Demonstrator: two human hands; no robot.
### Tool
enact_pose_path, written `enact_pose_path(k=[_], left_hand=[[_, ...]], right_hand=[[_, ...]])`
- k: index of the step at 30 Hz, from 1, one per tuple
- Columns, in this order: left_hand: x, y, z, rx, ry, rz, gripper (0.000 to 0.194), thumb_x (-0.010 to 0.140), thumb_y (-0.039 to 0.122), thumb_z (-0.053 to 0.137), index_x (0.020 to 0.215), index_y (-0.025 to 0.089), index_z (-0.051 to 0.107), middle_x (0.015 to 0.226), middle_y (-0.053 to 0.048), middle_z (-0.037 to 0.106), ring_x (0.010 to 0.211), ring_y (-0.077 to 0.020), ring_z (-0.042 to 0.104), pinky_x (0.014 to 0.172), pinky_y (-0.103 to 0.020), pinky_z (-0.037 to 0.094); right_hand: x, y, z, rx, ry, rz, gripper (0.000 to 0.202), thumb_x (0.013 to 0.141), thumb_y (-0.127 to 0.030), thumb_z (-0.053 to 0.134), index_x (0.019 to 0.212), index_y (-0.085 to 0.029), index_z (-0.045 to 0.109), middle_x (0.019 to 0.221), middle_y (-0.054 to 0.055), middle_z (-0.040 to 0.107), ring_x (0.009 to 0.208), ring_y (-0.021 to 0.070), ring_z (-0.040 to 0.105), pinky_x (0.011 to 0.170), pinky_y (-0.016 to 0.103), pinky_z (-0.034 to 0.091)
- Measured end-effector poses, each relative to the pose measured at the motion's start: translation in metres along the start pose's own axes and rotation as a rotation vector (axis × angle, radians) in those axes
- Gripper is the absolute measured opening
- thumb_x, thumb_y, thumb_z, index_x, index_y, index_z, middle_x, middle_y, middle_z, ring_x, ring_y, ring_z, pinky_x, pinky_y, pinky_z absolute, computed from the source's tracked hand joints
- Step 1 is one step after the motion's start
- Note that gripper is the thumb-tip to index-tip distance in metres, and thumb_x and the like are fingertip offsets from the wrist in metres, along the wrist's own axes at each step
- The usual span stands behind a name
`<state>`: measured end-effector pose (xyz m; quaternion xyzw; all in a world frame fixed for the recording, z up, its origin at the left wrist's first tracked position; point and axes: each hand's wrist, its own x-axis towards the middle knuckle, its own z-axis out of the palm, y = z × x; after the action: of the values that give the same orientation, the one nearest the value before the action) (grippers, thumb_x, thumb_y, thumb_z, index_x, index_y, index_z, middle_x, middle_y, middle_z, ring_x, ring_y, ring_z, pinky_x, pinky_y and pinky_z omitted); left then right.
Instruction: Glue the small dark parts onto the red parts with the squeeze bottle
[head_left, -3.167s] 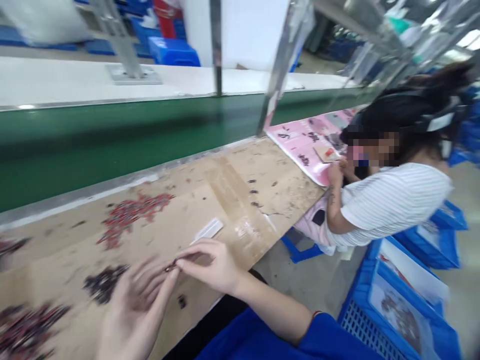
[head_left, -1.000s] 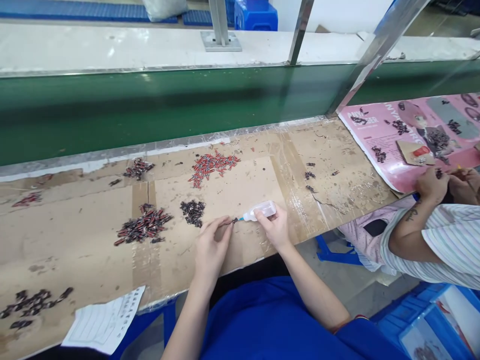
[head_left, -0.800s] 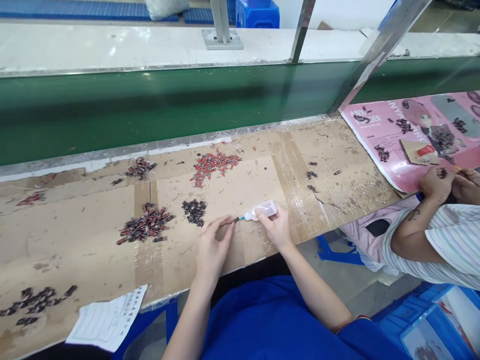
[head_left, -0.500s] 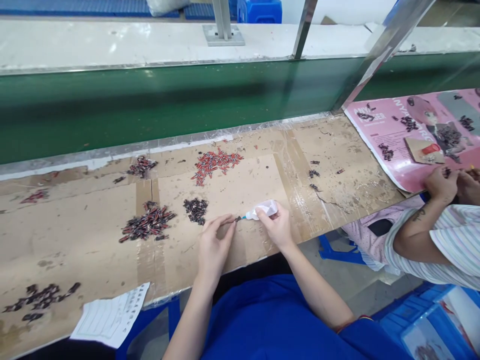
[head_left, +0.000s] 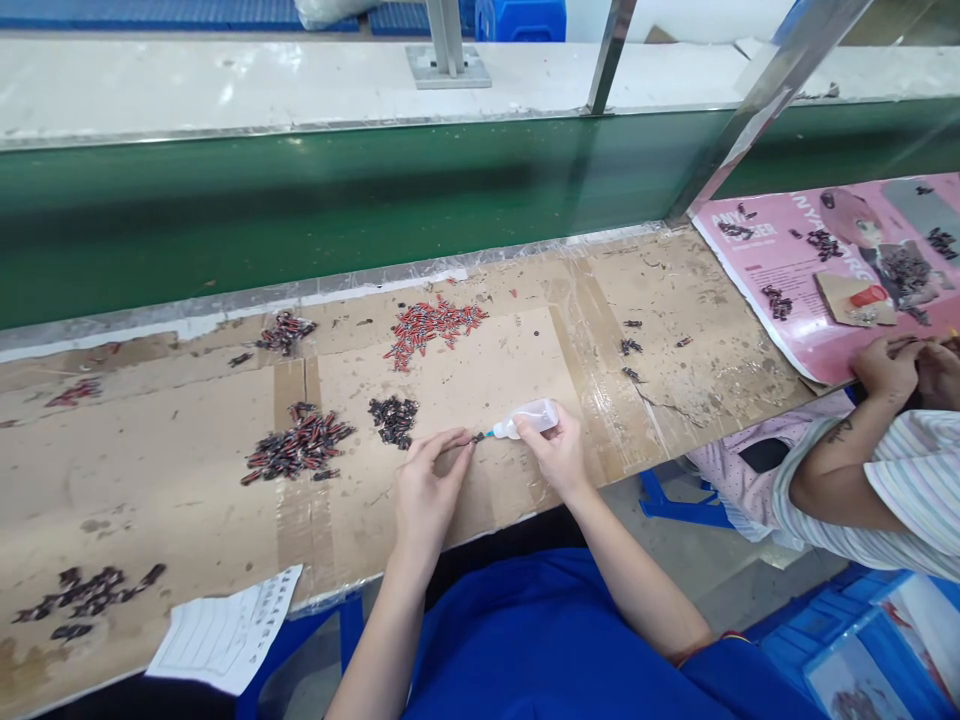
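Observation:
Between the fingertips of my left hand (head_left: 431, 480) is a small dark part (head_left: 478, 438), too small to name. My right hand (head_left: 556, 450) is closed around a translucent white squeeze bottle (head_left: 531, 418) with a thin blue-green tip. That tip points left and meets or nearly meets the dark part; I cannot tell which. Left of my left hand lies a pile of small black parts (head_left: 393, 420). A heap of red-and-black pieces (head_left: 300, 445) is farther left, and a spread of small red pieces (head_left: 431, 328) lies behind my hands.
Cardboard (head_left: 187, 430) covers the bench, with a green belt (head_left: 300, 210) behind it. Dark pieces (head_left: 94, 595) and a lined paper sheet (head_left: 225, 635) lie front left. At right, a co-worker's hands (head_left: 892, 370) are near a pink poster (head_left: 795, 290) bearing dark piles. Metal posts (head_left: 607, 60) stand behind.
My hands, the bottle and the dark part keep nearly the same positions. The whole view has shifted very slightly.

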<state>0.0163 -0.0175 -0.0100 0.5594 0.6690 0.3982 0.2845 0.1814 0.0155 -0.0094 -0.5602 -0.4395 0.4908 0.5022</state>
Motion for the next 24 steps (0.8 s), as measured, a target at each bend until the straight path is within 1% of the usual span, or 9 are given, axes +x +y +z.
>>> enact_pose_path(k=[4, 12, 15, 17, 18, 21, 23, 24], left_hand=[[0.000, 0.001, -0.001, -0.002, -0.011, -0.007, 0.023, 0.080, 0.038, 0.063, 0.089, 0.019, 0.072, 0.090, -0.008, 0.076, 0.094, -0.0227, 0.068, 0.091, -0.040, 0.053], [0.002, -0.001, -0.001, -0.005, -0.015, -0.001, 0.024, 0.079, 0.037, 0.063, 0.090, 0.018, 0.073, 0.090, -0.009, 0.075, 0.092, -0.0233, 0.068, 0.090, -0.041, 0.053], [0.002, -0.003, 0.001, -0.015, -0.023, 0.004, 0.024, 0.080, 0.037, 0.060, 0.089, 0.019, 0.073, 0.091, -0.009, 0.075, 0.094, -0.0242, 0.066, 0.090, -0.043, 0.052], [0.002, -0.003, 0.001, -0.046, -0.013, 0.003, 0.025, 0.083, 0.036, 0.056, 0.091, 0.019, 0.072, 0.093, -0.009, 0.075, 0.093, -0.0239, 0.066, 0.089, -0.042, 0.052], [0.001, -0.003, -0.001, -0.069, -0.003, 0.005, 0.026, 0.084, 0.035, 0.054, 0.092, 0.019, 0.072, 0.093, -0.009, 0.074, 0.093, -0.0233, 0.067, 0.088, -0.041, 0.053], [-0.002, -0.003, -0.009, -0.134, 0.025, 0.023, 0.025, 0.086, 0.033, 0.051, 0.092, 0.020, 0.072, 0.095, -0.009, 0.073, 0.093, -0.0218, 0.066, 0.087, -0.038, 0.053], [-0.004, -0.004, -0.016, -0.176, 0.045, 0.017, 0.023, 0.085, 0.033, 0.053, 0.090, 0.020, 0.072, 0.095, -0.008, 0.071, 0.095, -0.0213, 0.066, 0.089, -0.037, 0.052], [-0.005, -0.005, -0.020, -0.205, 0.055, 0.002, 0.022, 0.085, 0.033, 0.054, 0.090, 0.020, 0.071, 0.094, -0.008, 0.071, 0.095, -0.0211, 0.066, 0.090, -0.037, 0.052]], right_hand=[[-0.001, 0.000, 0.001, -0.010, -0.005, -0.004, 0.021, 0.072, -0.037, 0.069, 0.073, -0.019, 0.060, 0.068, 0.000, 0.062, 0.062, 0.0154, 0.057, 0.061, 0.028, 0.047], [-0.001, -0.003, 0.000, 0.009, 0.072, -0.027, 0.023, 0.073, -0.041, 0.068, 0.073, -0.019, 0.060, 0.068, 0.000, 0.064, 0.065, 0.0162, 0.061, 0.063, 0.029, 0.051], [0.002, -0.002, -0.004, 0.022, 0.108, -0.035, 0.028, 0.072, -0.042, 0.068, 0.085, -0.019, 0.062, 0.077, 0.003, 0.069, 0.070, 0.0183, 0.065, 0.066, 0.031, 0.054], [0.004, -0.001, -0.009, -0.071, 0.103, -0.063, 0.035, 0.071, -0.042, 0.070, 0.097, -0.020, 0.062, 0.087, 0.005, 0.071, 0.076, 0.0200, 0.068, 0.070, 0.033, 0.055], [0.005, -0.002, -0.012, -0.160, 0.093, -0.085, 0.037, 0.070, -0.041, 0.070, 0.100, -0.020, 0.062, 0.091, 0.006, 0.071, 0.078, 0.0209, 0.068, 0.073, 0.035, 0.055], [0.012, -0.011, -0.018, -0.522, 0.104, -0.216, 0.034, 0.071, -0.040, 0.071, 0.099, -0.021, 0.065, 0.097, 0.009, 0.070, 0.093, 0.0268, 0.065, 0.085, 0.044, 0.052], [0.020, -0.023, -0.013, -0.712, 0.139, -0.340, 0.034, 0.074, -0.042, 0.070, 0.100, -0.020, 0.068, 0.106, 0.012, 0.068, 0.105, 0.0307, 0.058, 0.093, 0.049, 0.047], [0.025, -0.029, -0.007, -0.770, 0.131, -0.400, 0.033, 0.077, -0.042, 0.068, 0.101, -0.020, 0.069, 0.108, 0.013, 0.067, 0.108, 0.0308, 0.056, 0.094, 0.048, 0.045]])
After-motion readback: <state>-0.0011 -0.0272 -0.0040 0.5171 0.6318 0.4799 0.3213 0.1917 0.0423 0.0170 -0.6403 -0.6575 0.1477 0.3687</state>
